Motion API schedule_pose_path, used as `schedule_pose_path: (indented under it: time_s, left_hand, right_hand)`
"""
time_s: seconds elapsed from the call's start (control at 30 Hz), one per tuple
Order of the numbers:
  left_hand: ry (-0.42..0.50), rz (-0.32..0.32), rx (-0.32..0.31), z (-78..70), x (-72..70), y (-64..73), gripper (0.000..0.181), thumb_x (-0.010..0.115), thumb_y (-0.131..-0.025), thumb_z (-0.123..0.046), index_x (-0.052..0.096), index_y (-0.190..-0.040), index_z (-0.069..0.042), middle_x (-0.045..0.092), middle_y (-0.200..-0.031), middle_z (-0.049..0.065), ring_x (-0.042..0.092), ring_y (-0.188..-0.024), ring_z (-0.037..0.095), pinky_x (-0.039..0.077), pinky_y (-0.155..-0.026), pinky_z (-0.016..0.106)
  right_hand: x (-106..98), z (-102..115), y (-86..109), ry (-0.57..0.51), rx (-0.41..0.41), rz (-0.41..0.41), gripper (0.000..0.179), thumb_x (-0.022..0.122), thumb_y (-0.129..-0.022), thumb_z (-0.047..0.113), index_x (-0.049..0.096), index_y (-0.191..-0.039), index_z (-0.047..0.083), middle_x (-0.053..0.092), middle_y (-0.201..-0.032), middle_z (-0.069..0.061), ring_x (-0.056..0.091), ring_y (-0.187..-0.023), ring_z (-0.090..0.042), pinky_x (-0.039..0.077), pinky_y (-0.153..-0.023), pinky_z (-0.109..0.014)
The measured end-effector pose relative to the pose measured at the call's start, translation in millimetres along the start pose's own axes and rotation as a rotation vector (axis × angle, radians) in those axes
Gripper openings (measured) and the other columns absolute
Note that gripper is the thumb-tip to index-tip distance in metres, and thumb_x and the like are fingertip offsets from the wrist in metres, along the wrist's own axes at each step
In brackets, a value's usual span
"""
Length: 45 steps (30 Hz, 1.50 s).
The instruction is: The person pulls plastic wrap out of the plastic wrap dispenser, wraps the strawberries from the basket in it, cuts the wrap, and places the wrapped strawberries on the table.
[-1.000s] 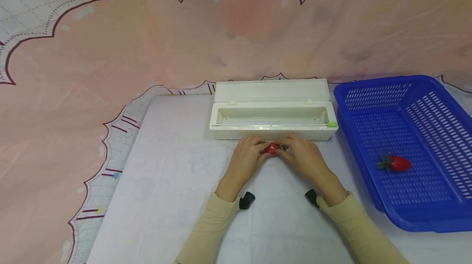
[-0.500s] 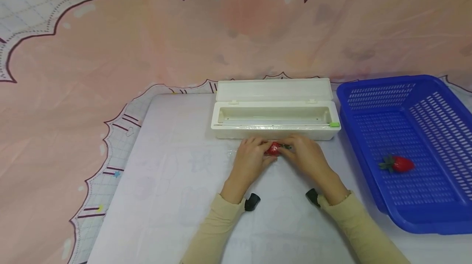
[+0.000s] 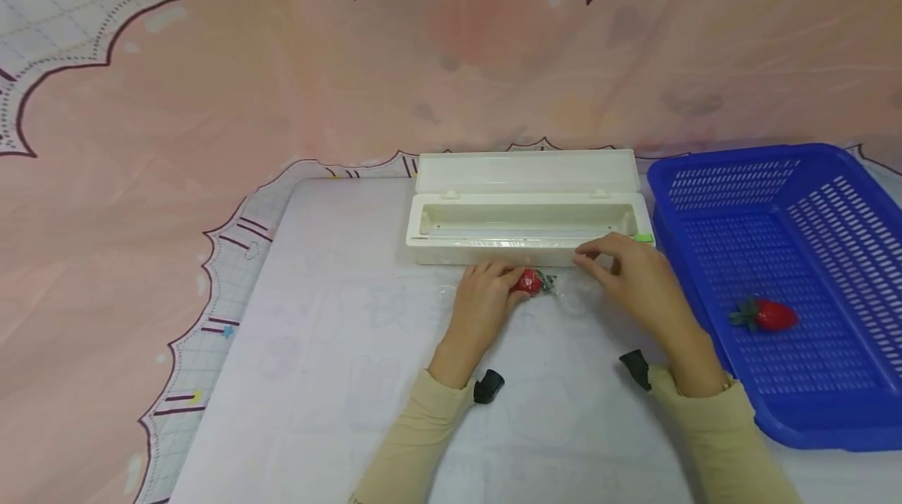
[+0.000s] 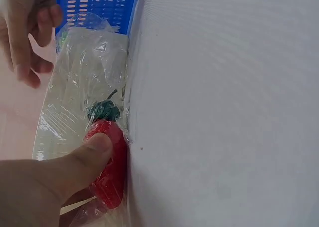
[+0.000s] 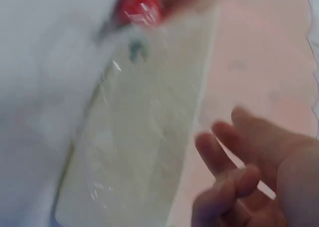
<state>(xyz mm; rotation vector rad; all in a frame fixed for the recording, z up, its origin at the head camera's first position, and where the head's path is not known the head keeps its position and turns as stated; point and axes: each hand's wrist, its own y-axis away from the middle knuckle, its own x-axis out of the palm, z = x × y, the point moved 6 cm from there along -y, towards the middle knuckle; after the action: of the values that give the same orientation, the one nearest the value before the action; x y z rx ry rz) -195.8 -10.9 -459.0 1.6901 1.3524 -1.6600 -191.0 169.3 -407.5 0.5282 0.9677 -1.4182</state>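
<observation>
A red strawberry (image 3: 529, 281) with green leaves lies at the front of the white box, wrapped in clear plastic film (image 4: 99, 53). My left hand (image 3: 482, 304) holds it, and in the left wrist view the thumb presses on its red side. Loose film spreads past the leafy end, along the box's front. My right hand (image 3: 634, 277) is off the strawberry, over the right front of the box. Its fingers are loosely bent with nothing visible between them in the right wrist view, which is blurred.
The long white box (image 3: 451, 253) stands with its lid (image 3: 528, 171) raised at the back and a green tab (image 3: 644, 238) at its right front. To the right is a blue basket (image 3: 705, 363), with another strawberry (image 3: 775, 315) lying inside. White cloth (image 3: 338, 379) covers the table.
My right hand has let go of the leafy end of the wrapped strawberry and moved right and up toward the box's right front. The left hand has kept its hold.
</observation>
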Motion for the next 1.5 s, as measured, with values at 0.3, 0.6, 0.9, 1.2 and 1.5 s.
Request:
schedule_pose_path:
  time_s: [0.3,0.6,0.9,1.2,1.5]
  left_hand:
    - [0.019,-0.005,-0.005,0.4,-0.6,0.7,0.038,0.068,-0.08,-0.036,0.068,-0.11,-0.014,0.063,-0.106,-0.004,0.053,-0.103,0.015,0.04,-0.084,0.029]
    - [0.049,-0.009,-0.014,-0.3,1.5,0.3,0.039,0.069,-0.079,-0.037,0.068,-0.111,-0.014,0.063,-0.106,-0.004,0.052,-0.103,0.015,0.039,-0.085,0.029]
    - [0.073,0.011,-0.025,-3.6,3.0,-0.6,0.04,0.069,-0.079,-0.036,0.067,-0.113,-0.015,0.062,-0.107,-0.004,0.051,-0.103,0.014,0.039,-0.087,0.028]
    - [0.075,0.017,-0.019,-4.5,2.5,0.9,0.04,0.069,-0.08,-0.035,0.067,-0.113,-0.014,0.062,-0.107,-0.004,0.051,-0.102,0.014,0.039,-0.088,0.028]
    - [0.029,0.015,0.002,-6.5,0.9,4.0,0.04,0.068,-0.08,-0.037,0.066,-0.114,-0.016,0.061,-0.107,-0.004,0.051,-0.103,0.014,0.039,-0.086,0.028]
  right_hand:
    - [-28,-16,3.8,0.048,0.124,-0.256,0.028,0.06,-0.09,0.016,0.062,-0.115,0.004,0.052,-0.11,-0.015,0.055,-0.069,-0.024,0.042,-0.055,-0.04]
    - [-27,-19,6.0,0.084,0.171,-0.204,0.022,0.055,-0.088,-0.004,0.06,-0.108,-0.008,0.05,-0.109,-0.027,0.053,-0.094,-0.046,0.041,-0.077,-0.06]
    - [-32,-23,10.6,0.171,0.259,-0.253,0.022,0.048,-0.09,-0.005,0.06,-0.108,-0.011,0.051,-0.109,-0.027,0.053,-0.086,-0.053,0.042,-0.072,-0.062]
    - [-33,-20,9.7,0.167,0.191,-0.254,0.02,0.054,-0.086,-0.01,0.065,-0.102,-0.008,0.054,-0.098,-0.023,0.056,-0.084,-0.047,0.045,-0.069,-0.058]
    - [-21,-3,0.0,0.139,-0.016,-0.225,0.018,0.062,-0.078,-0.014,0.069,-0.094,-0.006,0.057,-0.088,-0.018,0.058,-0.084,-0.035,0.048,-0.073,-0.048]
